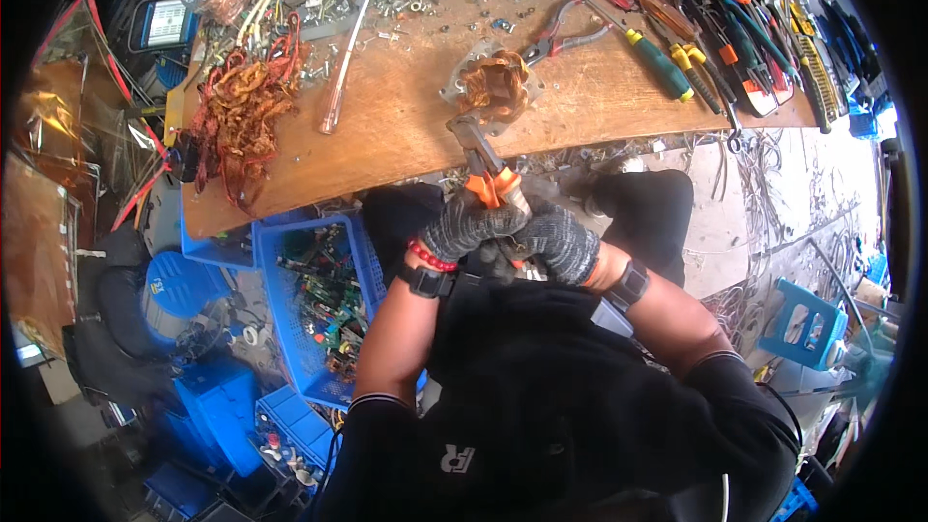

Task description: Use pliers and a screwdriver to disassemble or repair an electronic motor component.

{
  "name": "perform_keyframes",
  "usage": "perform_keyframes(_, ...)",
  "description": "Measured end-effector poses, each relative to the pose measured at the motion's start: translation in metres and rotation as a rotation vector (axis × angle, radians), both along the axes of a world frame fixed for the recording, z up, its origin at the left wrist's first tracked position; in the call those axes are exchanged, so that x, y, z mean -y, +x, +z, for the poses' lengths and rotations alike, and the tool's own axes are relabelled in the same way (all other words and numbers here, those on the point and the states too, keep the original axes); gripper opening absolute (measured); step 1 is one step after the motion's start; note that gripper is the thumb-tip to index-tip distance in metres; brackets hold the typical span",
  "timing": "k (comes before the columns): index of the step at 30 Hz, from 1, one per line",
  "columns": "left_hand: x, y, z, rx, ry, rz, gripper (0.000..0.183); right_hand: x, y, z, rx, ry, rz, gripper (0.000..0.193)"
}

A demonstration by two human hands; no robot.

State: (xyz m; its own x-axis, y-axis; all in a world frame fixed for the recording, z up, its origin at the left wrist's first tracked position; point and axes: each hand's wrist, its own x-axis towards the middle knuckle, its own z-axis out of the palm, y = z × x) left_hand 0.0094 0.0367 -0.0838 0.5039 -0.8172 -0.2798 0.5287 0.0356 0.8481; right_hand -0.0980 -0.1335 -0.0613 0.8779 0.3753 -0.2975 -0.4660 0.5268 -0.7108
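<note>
Pliers with orange handles point away from me over the near edge of the wooden workbench. My left hand, in a dark grey knitted glove, is closed around the handles. Against it, my right hand, gloved alike, is closed at the handle ends; its fingertips are partly hidden. Just beyond the metal jaws lies a ring-shaped motor part with copper windings, set in a pale metal frame. The jaws look close to its near side, but I cannot tell whether they touch.
A tangled heap of copper wire lies at the bench's left, near a clear-handled screwdriver. Red-handled pliers and a green screwdriver lie right. Screws litter the back. Below left stands a blue crate of circuit boards.
</note>
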Motion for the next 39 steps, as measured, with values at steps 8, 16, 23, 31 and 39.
perform_keyframes(8, 0.057, 0.0, 0.023, -0.44, -0.721, -0.276, 0.05, 0.019, -0.007, 0.036, 0.445, -0.768, -0.104, 0.053)
perform_keyframes(16, 0.041, -0.021, 0.022, -0.557, -0.503, -0.18, 0.021, 0.017, -0.021, 0.009, 0.193, -0.469, -0.109, 0.046)
perform_keyframes(23, 0.029, -0.003, 0.02, -0.177, -0.326, -0.068, 0.032, 0.026, 0.007, 0.008, 0.39, -0.397, -0.03, 0.068)
perform_keyframes(31, -0.027, 0.001, 0.057, 0.327, -0.108, 0.453, 0.04, 0.059, 0.003, 0.049, 0.154, -0.329, 0.112, 0.069)
perform_keyframes(39, 0.041, 0.093, 0.046, 0.634, -0.419, 0.445, 0.067, 0.032, -0.016, 0.075, 0.131, -0.057, 0.099, 0.065)
